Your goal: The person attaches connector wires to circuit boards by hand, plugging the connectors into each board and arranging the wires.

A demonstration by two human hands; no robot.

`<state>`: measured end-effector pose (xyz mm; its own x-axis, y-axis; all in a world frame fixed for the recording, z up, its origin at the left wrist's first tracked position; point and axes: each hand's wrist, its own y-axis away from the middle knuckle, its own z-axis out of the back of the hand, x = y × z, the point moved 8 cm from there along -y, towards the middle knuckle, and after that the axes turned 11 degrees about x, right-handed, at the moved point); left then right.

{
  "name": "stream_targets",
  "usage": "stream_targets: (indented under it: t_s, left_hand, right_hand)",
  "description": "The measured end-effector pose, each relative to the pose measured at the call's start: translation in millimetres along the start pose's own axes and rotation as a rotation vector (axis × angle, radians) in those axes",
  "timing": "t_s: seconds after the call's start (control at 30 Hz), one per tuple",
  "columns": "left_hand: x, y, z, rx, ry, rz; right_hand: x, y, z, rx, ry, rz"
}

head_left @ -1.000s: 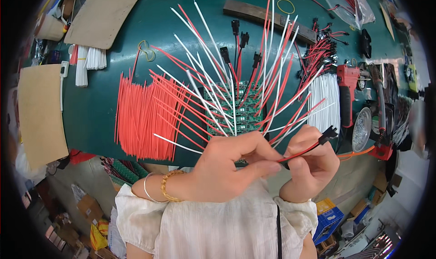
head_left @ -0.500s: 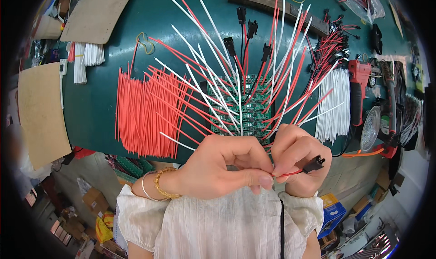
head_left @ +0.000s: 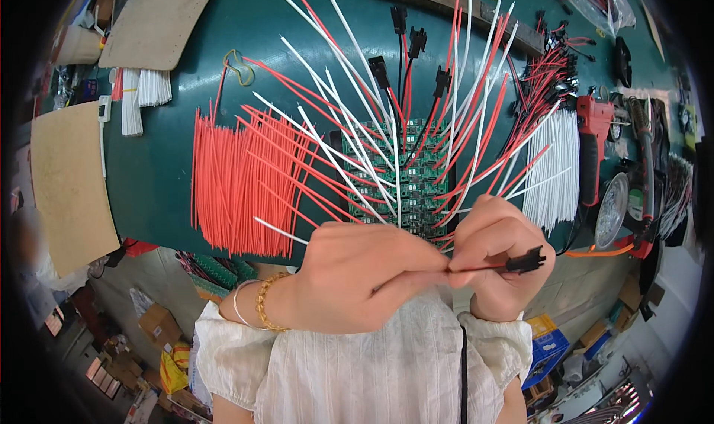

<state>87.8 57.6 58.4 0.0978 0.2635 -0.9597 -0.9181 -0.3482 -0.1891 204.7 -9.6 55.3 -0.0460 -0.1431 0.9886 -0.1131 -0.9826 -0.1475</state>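
My right hand (head_left: pixel 497 257) pinches the red and dark leads of a small connector cable; its black plug (head_left: pixel 526 261) sticks out to the right. My left hand (head_left: pixel 364 275) is closed, fingertips meeting the right hand's at the end of the same leads. What exactly lies between the left fingertips is hidden. Just beyond both hands lies a panel of green circuit boards (head_left: pixel 401 175). Red and white wires fan out from it, and several black connectors (head_left: pixel 419 41) stand up from its middle.
Left of the boards is a thick bundle of red wires (head_left: pixel 242 182). To the right lie white wires (head_left: pixel 552 175), a heap of connector cables (head_left: pixel 550 71), a red-and-black tool (head_left: pixel 593 149) and a clear round dish (head_left: pixel 611 210). A long dark bar (head_left: pixel 454 11) lies at the back.
The left hand has rolled over, its back now facing up and fingers drawn in. The plug has moved slightly right and tilted toward level, with the right hand still pinching the leads.
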Motion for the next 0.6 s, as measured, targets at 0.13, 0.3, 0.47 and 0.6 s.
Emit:
stream_targets:
  t_s: [0.13,0.3,0.47,0.6]
  left_hand:
    - [2.1,-5.7,4.3,-0.140,-0.225,-0.128]
    - [14.5,-9.7,17.9,-0.167,-0.455,-0.041]
    - [27.2,-2.7,20.5,-0.209,-0.479,0.021]
    - [28.2,-0.3,21.3,-0.240,-0.515,0.023]
  right_hand:
    - [5.9,-3.0,3.7,-0.102,0.343,0.011]
    - [6.1,-11.1,1.9,-0.117,0.672,0.057]
    - [-2.6,-15.2,-5.3,-0.101,0.751,0.134]
    - [-4.7,-14.9,-6.9,-0.100,0.771,0.165]
